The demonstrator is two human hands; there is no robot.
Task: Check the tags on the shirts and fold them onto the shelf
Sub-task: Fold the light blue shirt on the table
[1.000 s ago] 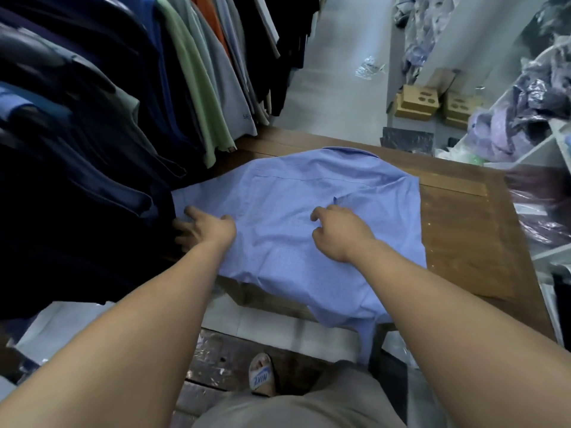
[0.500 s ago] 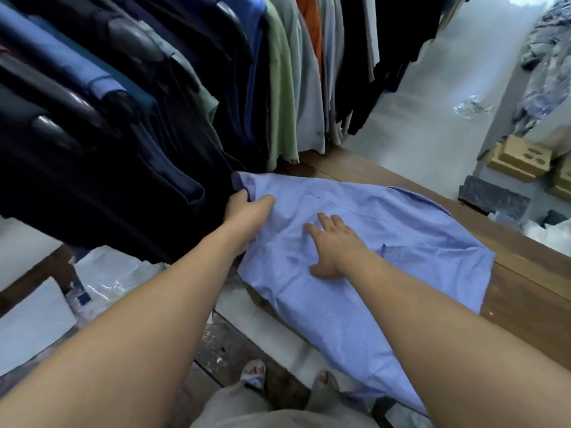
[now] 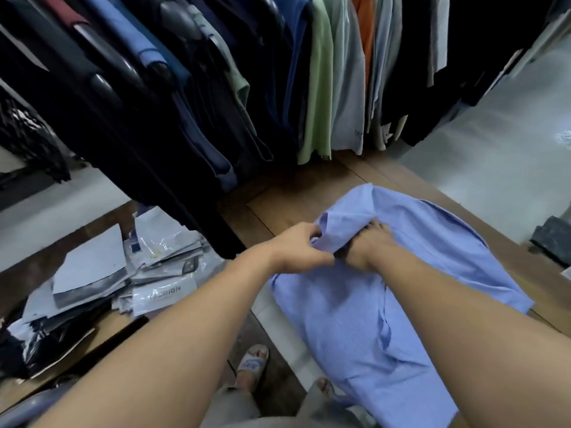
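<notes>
left hand (image 3: 296, 248) pinches a side flap of the light blue shirt (image 3: 355, 310), raised over the right hand (image 3: 367, 245), which presses flat with straight fingers, likely marking the fold line (no tag visible); shirt lies on the wooden table (image 3: 293, 199), hem overhanging the near edge

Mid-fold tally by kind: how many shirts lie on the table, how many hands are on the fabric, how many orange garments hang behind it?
Blue shirt on the table: 1
Hands on it, left hand and right hand: 2
Orange hanging garment: 1
Total: 4
</notes>
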